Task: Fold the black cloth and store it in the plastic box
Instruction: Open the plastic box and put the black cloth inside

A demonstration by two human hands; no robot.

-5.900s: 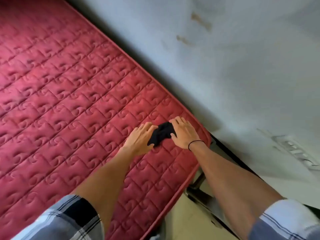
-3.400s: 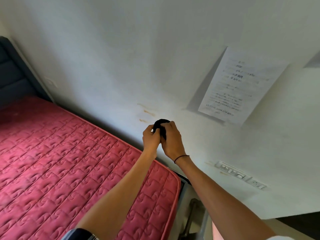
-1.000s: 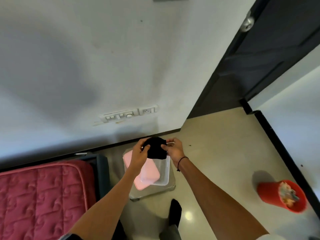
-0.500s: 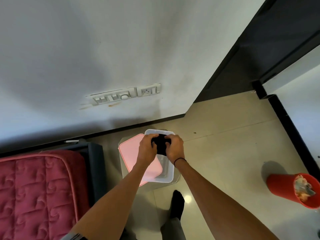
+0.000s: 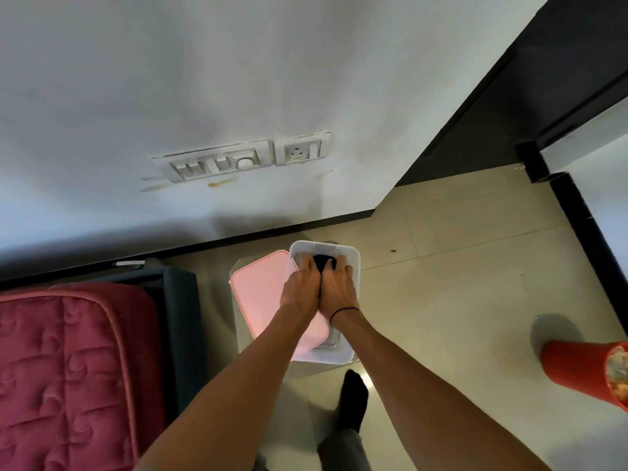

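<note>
The folded black cloth (image 5: pixel 322 261) shows as a small dark bundle between my fingertips, down inside the far end of the white plastic box (image 5: pixel 355 259). My left hand (image 5: pixel 301 285) and my right hand (image 5: pixel 338 285) press side by side on the cloth, both gripping it, and hide most of it. The box stands on a low stand on the floor. Its pink lid (image 5: pixel 261 293) lies askew over the box's left side and near end, under my forearms.
The red quilted mattress (image 5: pixel 68 375) on a dark bed frame (image 5: pixel 180 321) is at the left. A wall with a switch panel (image 5: pixel 244 159) rises behind the box. A red bin (image 5: pixel 584 368) stands on the floor at right. My black-socked foot (image 5: pixel 353 406) is near the box.
Over the earlier frames I carried the cloth from the mattress to the box. In the last half second both hands have lowered it from above the rim down into the box.
</note>
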